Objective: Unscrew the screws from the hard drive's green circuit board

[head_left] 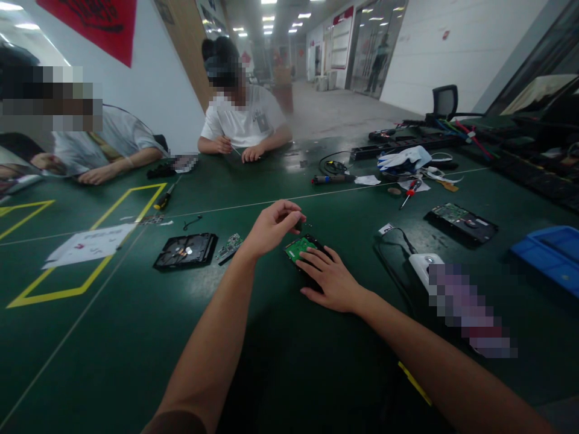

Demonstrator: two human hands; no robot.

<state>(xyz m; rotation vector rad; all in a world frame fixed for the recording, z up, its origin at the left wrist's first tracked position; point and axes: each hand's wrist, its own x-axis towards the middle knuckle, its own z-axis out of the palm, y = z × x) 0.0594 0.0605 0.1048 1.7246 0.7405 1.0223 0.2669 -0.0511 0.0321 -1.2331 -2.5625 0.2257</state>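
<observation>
A black hard drive with a green circuit board [299, 248] lies on the green table [280, 337] in front of me. My right hand [329, 278] rests flat on the drive, fingers spread over it, holding it down. My left hand [272, 226] hovers just above the board's far edge, its fingertips pinched together on something too small to make out.
An opened drive case [186, 250] and a loose circuit board [230, 246] lie to the left. Another drive [462, 221], a white device with a cable [423, 264], a blue tray [549, 253], screwdrivers [411, 193] and yellow floor-tape outlines [85, 283] surround them. Two people sit across.
</observation>
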